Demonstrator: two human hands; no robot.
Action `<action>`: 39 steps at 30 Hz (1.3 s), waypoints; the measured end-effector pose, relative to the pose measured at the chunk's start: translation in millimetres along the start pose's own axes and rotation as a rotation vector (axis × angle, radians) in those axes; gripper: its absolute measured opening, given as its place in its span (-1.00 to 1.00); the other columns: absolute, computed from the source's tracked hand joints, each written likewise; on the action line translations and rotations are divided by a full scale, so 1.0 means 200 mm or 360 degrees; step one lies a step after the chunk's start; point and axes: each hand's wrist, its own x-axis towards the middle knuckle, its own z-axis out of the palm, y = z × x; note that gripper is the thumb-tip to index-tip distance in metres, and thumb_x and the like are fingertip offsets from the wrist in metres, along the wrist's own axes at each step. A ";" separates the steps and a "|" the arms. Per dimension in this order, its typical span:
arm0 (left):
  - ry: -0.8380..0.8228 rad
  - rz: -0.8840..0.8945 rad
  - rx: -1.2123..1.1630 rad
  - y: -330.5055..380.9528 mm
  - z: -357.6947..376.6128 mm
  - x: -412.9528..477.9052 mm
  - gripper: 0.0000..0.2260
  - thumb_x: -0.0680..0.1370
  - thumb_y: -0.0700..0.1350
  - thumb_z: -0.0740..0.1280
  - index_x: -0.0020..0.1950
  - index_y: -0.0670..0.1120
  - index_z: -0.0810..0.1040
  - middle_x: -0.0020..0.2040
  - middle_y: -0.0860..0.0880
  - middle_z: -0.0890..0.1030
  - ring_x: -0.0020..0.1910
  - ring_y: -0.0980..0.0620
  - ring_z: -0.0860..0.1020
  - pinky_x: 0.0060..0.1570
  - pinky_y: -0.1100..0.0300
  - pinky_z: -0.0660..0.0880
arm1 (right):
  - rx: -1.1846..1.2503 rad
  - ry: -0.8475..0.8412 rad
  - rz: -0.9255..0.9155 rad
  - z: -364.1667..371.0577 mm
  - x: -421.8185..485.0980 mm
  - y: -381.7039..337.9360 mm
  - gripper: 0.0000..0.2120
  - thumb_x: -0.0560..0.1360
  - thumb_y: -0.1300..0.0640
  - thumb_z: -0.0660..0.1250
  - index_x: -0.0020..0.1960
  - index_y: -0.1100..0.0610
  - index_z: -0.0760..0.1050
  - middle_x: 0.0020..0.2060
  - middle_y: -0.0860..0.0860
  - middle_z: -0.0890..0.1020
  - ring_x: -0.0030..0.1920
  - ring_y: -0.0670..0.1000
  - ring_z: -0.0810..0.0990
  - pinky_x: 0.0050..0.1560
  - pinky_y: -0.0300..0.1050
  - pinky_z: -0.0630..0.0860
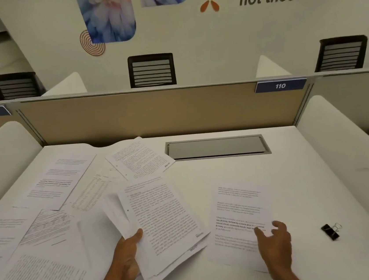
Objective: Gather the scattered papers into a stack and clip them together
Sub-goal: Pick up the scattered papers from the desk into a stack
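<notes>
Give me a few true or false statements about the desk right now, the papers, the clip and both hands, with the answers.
1. The left hand holds a bundle of papers. True.
2. The binder clip is clamped on that bundle. False: it lies on the table, to the right of the right hand and apart from every paper.
3. The right hand is open over a single sheet lying flat. True.
4. Every paper has been gathered. False: several sheets lie spread over the table's left side.
5. The label on the partition reads 210. False: it reads 110.
</notes>
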 end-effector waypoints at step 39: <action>-0.0276 -0.0104 0.0194 0.15 -0.32 -0.02 -0.65 0.63 -0.22 0.34 0.42 -0.08 0.52 0.28 -0.20 0.67 0.26 -0.31 0.63 0.31 -0.40 0.46 | 0.0599 -0.0925 -0.0444 0.09 -0.30 -0.40 -0.74 0.52 0.30 0.43 0.09 -0.02 0.61 -0.08 -0.10 0.77 -0.13 -0.05 0.76 -0.22 -0.21 0.66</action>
